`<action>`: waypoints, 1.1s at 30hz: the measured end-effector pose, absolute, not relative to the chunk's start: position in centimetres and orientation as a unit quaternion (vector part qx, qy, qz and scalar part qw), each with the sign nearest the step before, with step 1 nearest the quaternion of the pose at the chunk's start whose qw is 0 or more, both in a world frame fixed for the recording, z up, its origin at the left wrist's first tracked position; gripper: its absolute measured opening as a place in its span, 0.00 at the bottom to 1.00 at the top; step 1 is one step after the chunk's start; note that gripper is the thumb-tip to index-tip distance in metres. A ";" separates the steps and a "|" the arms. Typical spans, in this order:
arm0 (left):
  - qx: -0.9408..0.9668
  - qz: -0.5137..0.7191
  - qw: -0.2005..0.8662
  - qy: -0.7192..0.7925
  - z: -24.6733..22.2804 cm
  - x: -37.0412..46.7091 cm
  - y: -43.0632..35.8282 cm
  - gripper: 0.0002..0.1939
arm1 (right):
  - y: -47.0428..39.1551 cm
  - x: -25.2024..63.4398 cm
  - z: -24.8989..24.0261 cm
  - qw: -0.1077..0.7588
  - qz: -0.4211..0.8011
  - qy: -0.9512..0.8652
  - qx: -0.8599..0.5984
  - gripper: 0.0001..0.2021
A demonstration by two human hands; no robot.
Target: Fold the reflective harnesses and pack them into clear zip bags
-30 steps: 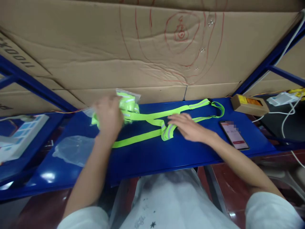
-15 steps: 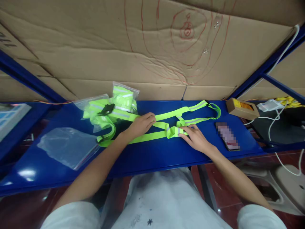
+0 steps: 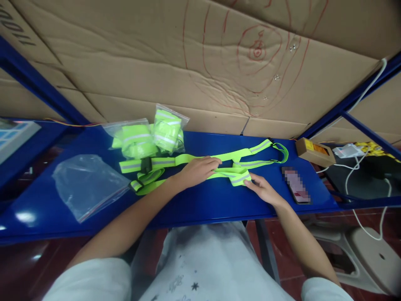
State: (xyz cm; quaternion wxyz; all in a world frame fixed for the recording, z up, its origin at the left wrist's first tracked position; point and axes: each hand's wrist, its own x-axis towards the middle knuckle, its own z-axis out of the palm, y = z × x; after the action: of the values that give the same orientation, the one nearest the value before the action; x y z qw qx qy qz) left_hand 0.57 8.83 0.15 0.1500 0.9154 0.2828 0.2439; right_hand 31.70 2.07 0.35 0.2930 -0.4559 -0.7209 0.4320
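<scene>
A neon yellow-green reflective strap harness point(image 3: 216, 157) with silver stripes lies stretched across the blue table. My left hand point(image 3: 199, 170) is closed on its middle, fingers pinching a band. My right hand point(image 3: 262, 188) grips a folded loop of the same strap between thumb and fingers, just right of the left hand. A black buckle point(image 3: 145, 165) sits on the strap's left part, and a curved end loop lies at the right. Behind the left part stand clear bags of folded neon straps, one bag point(image 3: 169, 129) leaning on the cardboard and another bag point(image 3: 136, 138) beside it.
An empty clear zip bag point(image 3: 87, 184) lies flat on the left of the blue table point(image 3: 194, 209). To the right are a phone point(image 3: 296, 185) and a small brown box point(image 3: 315, 152). Cardboard point(image 3: 140, 62) walls the back. A beige stool point(image 3: 372, 255) stands below right.
The left hand has moved right along the strap, toward the right hand. The strap's left end has slid away from the bags and straightened, and the view has shifted slightly.
</scene>
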 end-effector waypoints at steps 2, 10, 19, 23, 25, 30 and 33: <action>0.917 0.234 0.150 0.286 0.8 0.7 8.2 0.04 | 2.3 31.8 0.5 0.312 0.438 -0.694 -0.480 0.17; 0.900 0.228 0.229 0.294 2.2 -0.2 8.2 0.08 | 2.0 31.1 0.9 0.385 0.414 -0.670 -0.480 0.13; 0.882 0.240 0.297 0.277 3.0 -2.2 9.3 0.02 | 2.3 32.5 1.3 0.435 0.420 -0.605 -0.518 0.15; 0.886 0.242 0.274 0.285 2.1 -1.3 8.4 0.14 | 1.9 32.5 1.2 0.424 0.414 -0.606 -0.531 0.19; 0.895 0.230 0.265 0.276 1.4 -0.6 7.9 0.23 | 1.8 32.4 1.0 0.414 0.405 -0.610 -0.541 0.22; 0.913 0.166 0.225 0.297 -1.2 0.0 8.5 0.24 | 2.2 32.5 0.3 0.400 0.404 -0.606 -0.557 0.21; 0.909 0.176 0.211 0.312 -2.4 -0.4 9.7 0.19 | 2.4 32.5 0.1 0.409 0.431 -0.588 -0.549 0.21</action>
State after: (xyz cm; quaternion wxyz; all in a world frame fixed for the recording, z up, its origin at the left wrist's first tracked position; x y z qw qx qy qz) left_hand -0.36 9.66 -2.36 0.2112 0.9093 0.3124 0.1757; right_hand 32.49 2.38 0.08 0.4089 -0.5490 -0.5880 0.4309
